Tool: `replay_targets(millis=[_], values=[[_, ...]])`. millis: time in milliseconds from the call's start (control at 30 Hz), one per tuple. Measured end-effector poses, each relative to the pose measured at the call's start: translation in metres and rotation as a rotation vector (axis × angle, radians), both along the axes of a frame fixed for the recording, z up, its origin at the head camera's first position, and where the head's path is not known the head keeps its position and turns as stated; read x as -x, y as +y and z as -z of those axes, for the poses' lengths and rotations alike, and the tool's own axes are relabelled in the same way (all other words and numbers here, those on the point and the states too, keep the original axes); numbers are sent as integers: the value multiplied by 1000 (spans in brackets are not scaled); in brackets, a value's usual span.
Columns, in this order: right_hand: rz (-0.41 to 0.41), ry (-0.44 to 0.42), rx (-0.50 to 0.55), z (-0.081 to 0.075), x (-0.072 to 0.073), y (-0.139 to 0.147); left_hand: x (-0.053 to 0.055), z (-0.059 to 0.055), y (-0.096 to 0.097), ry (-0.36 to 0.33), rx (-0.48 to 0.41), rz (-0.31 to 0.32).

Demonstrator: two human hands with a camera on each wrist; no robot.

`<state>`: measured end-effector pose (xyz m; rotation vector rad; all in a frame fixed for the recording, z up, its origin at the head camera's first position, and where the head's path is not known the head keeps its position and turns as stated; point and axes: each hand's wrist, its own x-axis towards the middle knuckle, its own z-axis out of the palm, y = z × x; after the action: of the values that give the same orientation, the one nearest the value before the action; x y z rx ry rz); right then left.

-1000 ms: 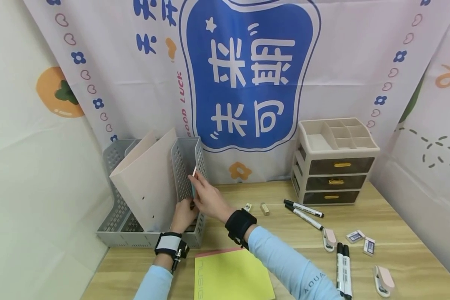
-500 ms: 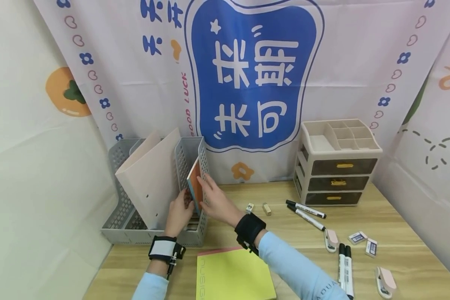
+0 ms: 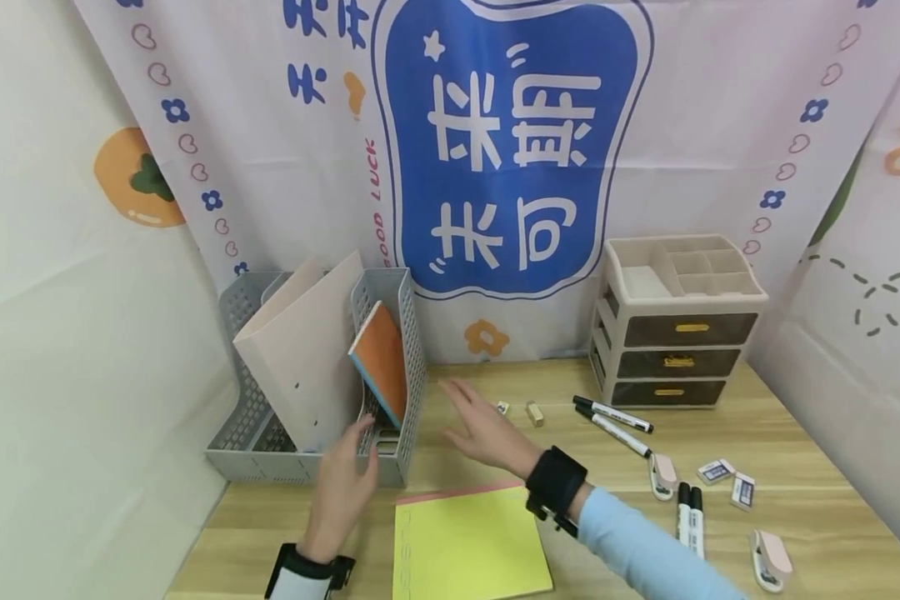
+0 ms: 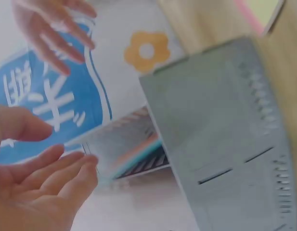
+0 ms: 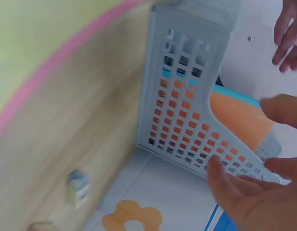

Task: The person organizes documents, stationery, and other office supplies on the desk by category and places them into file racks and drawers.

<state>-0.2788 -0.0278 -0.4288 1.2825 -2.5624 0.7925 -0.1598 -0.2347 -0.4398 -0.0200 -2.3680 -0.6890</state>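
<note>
An orange notebook [image 3: 382, 360] with a blue edge leans inside the right compartment of the grey file rack [image 3: 270, 468]. Through the rack's perforated side wall [image 5: 179, 115], its orange cover shows in the right wrist view. My left hand [image 3: 341, 487] is in front of the rack, fingers relaxed and holding nothing. To the right of the rack my right hand [image 3: 487, 429] hovers above the table, fingers spread and holding nothing. A large pale folder [image 3: 307, 367] stands slanted in the rack, left of the notebook.
Yellow notebooks [image 3: 468, 542] lie at the front, a pink edge showing. Two small blocks [image 3: 535, 414] sit behind them. To the right are several markers [image 3: 611, 429], two pink staplers [image 3: 771, 560], two erasers [image 3: 742, 490] and a drawer organizer [image 3: 678, 325].
Both hands have let go of the orange notebook and drawn back, the left toward the front, the right to the right. The notebook now leans left in the compartment.
</note>
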Motion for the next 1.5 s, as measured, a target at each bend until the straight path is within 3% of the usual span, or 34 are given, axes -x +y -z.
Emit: replay_targets(millis=[100,267,433,600,833,1167,1333,1500], values=[[-3,-19,-65,4,-8,23,-13,6,8,-15,47,37],[-5,-70,-142,13,-21,52,-24,18,20,-138,49,138],[9,-130,-201,31,-32,64,-29,34,31,-313,70,274],[43,-249,-264,45,-43,70,-26,46,36,-443,156,352],[113,-297,-328,58,-51,79,-13,56,40,-503,277,342],[117,-198,-350,75,-51,81,-5,72,39,-548,345,347],[138,-201,-340,78,-47,81,1,70,44,-550,322,319],[137,-243,-295,77,-42,83,11,67,51,-558,360,277]])
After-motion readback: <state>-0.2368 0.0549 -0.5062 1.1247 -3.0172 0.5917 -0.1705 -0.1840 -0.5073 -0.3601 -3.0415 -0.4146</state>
